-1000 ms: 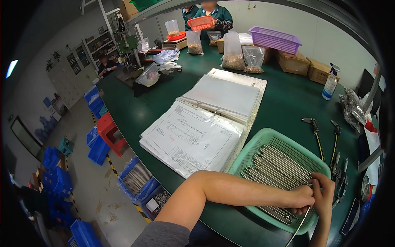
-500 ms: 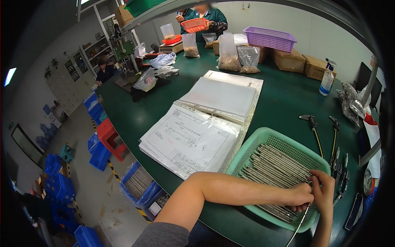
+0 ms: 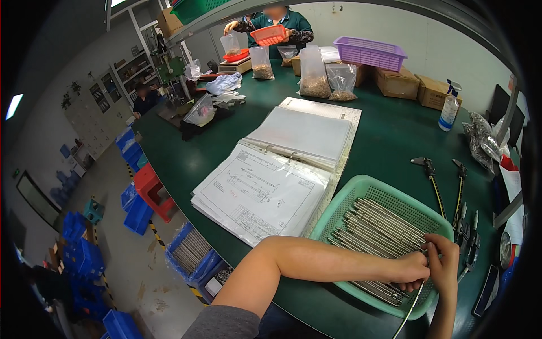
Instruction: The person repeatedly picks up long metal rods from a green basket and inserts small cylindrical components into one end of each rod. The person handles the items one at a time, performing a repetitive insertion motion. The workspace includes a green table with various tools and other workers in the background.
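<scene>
A thin metal rod slants down from my left hand, its lower end reaching past the near rim of a green perforated basket. My left hand is closed around the rod's upper part. Right beside it, my right hand has its fingers bent and pinched against the left fingertips. What the right fingers hold is hidden between the hands. Beneath both hands, a layer of similar metal rods lies side by side in the basket. My left forearm crosses over the basket's near left side.
An open ring binder with a technical drawing lies left of the basket. Calipers and a phone are to the right. Farther back are a spray bottle, bags of small parts, a purple basket and a co-worker.
Across the table, the co-worker's hand has moved left to the top of a clear bag, and the orange basket has shifted slightly. My hands and the rod look the same.
</scene>
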Tool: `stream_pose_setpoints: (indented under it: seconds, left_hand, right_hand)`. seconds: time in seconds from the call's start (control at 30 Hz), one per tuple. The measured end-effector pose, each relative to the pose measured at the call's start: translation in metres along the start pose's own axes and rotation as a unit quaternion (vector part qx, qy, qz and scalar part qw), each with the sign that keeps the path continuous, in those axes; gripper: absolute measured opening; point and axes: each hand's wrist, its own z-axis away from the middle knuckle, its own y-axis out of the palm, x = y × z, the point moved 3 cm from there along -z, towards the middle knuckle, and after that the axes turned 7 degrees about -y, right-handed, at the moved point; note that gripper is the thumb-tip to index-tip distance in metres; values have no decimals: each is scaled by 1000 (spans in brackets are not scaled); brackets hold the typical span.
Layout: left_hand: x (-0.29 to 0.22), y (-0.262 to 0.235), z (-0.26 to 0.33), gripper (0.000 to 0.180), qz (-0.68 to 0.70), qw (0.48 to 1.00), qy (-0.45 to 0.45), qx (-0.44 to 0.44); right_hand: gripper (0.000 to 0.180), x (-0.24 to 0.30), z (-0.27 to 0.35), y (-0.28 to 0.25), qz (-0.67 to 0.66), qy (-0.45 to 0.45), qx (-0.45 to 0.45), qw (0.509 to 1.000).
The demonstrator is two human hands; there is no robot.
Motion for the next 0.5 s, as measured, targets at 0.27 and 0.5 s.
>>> stream_pose_setpoints:
  seconds: [0.27,0.5]
  left_hand:
    - [0,1,-3,16,6,1000,1,3]
    - [-1,1,-2,16,6,1000,15,8]
  right_hand:
    - [15,-5,2,2,-22,15,-2,1000]
    - [15,-7,2,3,-22,27,6,999]
